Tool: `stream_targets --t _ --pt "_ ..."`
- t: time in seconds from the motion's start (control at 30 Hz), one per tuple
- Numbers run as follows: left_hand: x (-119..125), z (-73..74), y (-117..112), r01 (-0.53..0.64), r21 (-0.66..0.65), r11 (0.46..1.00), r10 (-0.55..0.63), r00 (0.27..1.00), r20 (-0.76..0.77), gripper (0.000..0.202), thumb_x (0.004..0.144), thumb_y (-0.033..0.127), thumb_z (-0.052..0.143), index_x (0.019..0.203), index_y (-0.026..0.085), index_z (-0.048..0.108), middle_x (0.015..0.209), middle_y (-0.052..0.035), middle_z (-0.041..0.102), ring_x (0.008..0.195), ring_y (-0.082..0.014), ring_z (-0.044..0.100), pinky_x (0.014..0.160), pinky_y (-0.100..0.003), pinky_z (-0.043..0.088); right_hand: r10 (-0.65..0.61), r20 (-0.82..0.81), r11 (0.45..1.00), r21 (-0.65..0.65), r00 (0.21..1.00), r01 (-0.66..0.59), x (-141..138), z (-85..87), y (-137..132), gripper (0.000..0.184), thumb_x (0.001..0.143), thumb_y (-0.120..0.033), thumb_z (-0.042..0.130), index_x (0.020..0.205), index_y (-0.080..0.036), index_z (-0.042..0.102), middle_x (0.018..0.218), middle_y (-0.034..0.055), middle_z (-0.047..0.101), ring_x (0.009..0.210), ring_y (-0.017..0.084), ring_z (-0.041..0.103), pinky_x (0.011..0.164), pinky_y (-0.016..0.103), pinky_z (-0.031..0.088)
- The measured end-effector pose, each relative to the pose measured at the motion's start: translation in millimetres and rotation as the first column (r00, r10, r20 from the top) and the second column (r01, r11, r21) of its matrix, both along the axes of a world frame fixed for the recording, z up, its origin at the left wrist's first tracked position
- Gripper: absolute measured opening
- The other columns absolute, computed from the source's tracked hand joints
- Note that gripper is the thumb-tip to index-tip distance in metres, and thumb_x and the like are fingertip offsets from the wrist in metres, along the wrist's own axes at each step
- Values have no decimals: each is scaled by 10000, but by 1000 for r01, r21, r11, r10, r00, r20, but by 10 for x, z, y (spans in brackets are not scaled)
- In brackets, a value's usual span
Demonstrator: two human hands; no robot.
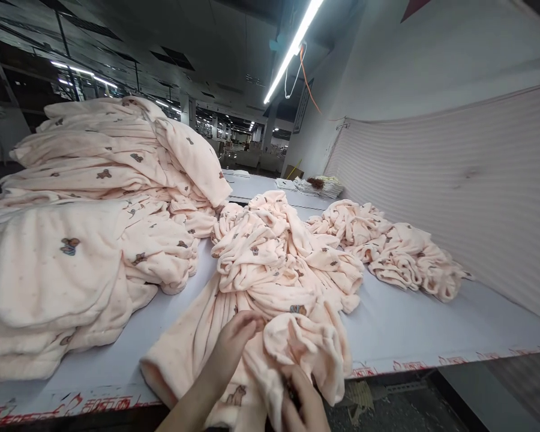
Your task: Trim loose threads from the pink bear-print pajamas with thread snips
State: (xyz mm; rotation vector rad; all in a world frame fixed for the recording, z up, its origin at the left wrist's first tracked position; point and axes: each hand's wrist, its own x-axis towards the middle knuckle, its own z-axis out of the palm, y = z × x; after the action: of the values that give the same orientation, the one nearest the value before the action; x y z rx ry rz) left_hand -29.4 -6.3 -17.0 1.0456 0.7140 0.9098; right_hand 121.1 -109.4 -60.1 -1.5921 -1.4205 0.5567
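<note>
A pale pink garment (pixel 198 345) is spread at the near edge of the counter (pixel 400 327), its lower part hung over the edge and its far part run up against a crumpled heap (pixel 270 264). A fold of it is pinched in the curled fingers of the right hand (pixel 305 397), whose tips are partly hidden. The left hand (pixel 239 331) is laid on the cloth with its fingers loosely bent; whether any fabric is caught under them cannot be told.

If the garment is pulled sharply, neighbouring pieces could be dragged along, since where it ends and the heap begins is hardly made out. More cloth could be drawn off the counter by the overhanging weight if the right grip is loosened. The tall stack (pixel 117 159) could be toppled by a knock, and pieces could be confused, as a similar print is shared by the stack and heap.
</note>
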Motion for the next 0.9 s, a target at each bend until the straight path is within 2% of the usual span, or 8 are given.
stream_targets --t 0.1,0.2,0.27,0.4,0.53,0.67,0.77,0.9 --pt "-118 -304 -373 -120 120 986 151 944 -293 242 813 461 543 838 221 562 674 23 578 598 -133 564 524 -209 419 -13 -384 997 -75 923 -17 60 158 107 267 775 -380 602 946 -201 701 884 47 710 892 222 633 820 282 483" --pt "-17 -564 -646 -64 236 970 154 911 -383 467 656 412 674 1059 231 525 866 -33 670 698 -190 632 580 -249 478 -15 -506 995 -94 862 -37 -13 222 140 399 716 -460 675 984 -164 698 941 68 713 953 242 629 848 305 482" --pt "68 -603 -705 -115 262 958 204 918 -340 429 680 372 640 1065 224 524 937 -56 682 814 -215 643 708 -271 503 -31 -401 999 -41 915 16 -60 262 105 352 735 -437 661 958 -166 689 916 64 713 930 229 637 831 288 488" --pt "63 -470 -652 -177 304 936 252 940 -229 184 783 302 515 927 218 592 888 -58 675 810 -210 624 731 -261 493 -27 111 997 81 993 18 -2 456 -48 156 821 -279 517 916 -220 626 848 35 685 799 192 647 725 264 516" --pt "-37 -374 -638 -200 347 916 291 928 -233 213 752 214 519 942 230 613 921 -58 669 837 -223 613 808 -293 469 58 509 998 -17 859 -58 92 670 -178 202 787 -218 554 977 -266 603 995 44 644 871 199 648 684 256 541" --pt "-45 -327 -667 -196 369 908 303 918 -257 205 750 178 505 918 238 606 905 -52 661 835 -225 609 814 -302 457 0 765 995 63 644 -75 39 741 -210 278 835 -312 570 1107 -264 600 957 59 663 731 203 664 619 289 536" --pt "-30 -284 -661 -169 402 900 293 917 -271 191 758 171 496 903 239 602 863 -44 657 801 -222 606 795 -304 454 -71 849 986 139 524 -91 -51 770 -186 276 859 -313 541 1116 -245 615 899 64 688 692 214 653 622 314 507" --pt "-26 -271 -631 -146 414 898 278 919 -279 174 762 172 499 889 234 600 844 -42 651 796 -224 599 773 -306 452 -118 852 979 186 511 -84 -118 820 -155 243 898 -324 494 1061 -235 650 859 56 700 674 204 647 608 309 485"
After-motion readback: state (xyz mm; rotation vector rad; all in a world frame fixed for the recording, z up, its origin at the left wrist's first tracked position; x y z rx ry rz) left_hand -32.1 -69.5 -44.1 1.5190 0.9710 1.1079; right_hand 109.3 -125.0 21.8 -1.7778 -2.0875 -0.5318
